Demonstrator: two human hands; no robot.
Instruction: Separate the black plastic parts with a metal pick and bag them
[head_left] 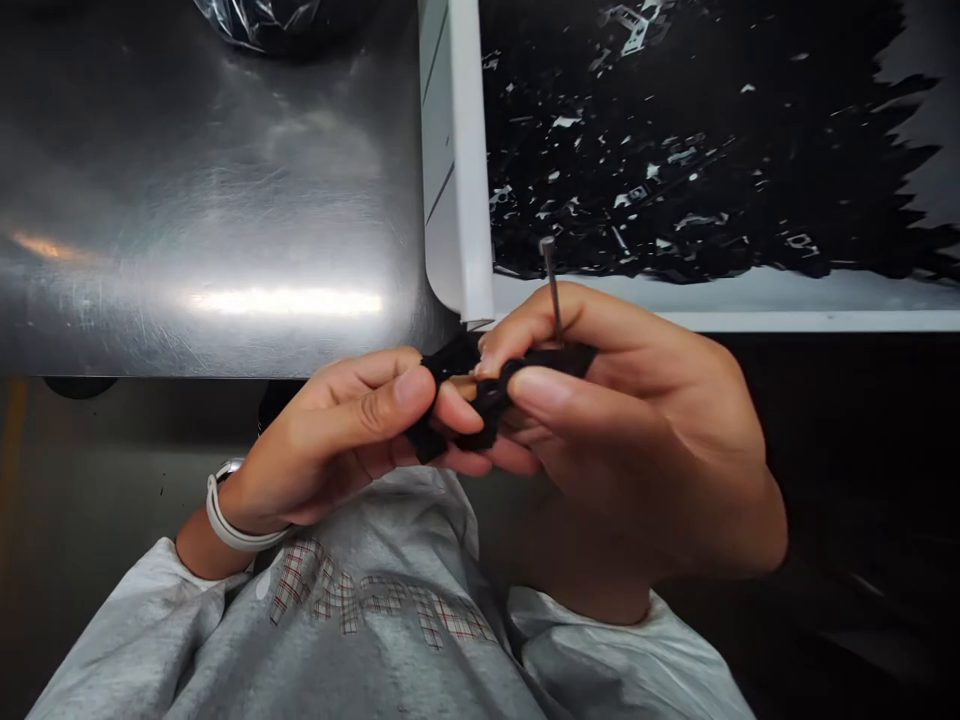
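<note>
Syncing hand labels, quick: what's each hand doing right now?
Left hand: closed, pinching a black piece.
Right hand: closed on the same black piece, a thin metal pin sticking up by its fingers.

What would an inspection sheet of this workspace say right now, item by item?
Surface: brushed stainless steel top, scratched, with a white panel along its edge.
Job's things: a small, soft-looking black piece, exact kind unclear; a thin metal pin stands up at the right hand.
Clutter: a black bundle in clear plastic at the far edge of the steel.
Hands: left hand pinches the black piece; right hand grips it and the pin.
Cables: nothing seen.
Surroundings: a black sheet with white flecks beyond the panel; grey sweatshirt below the hands.
</note>
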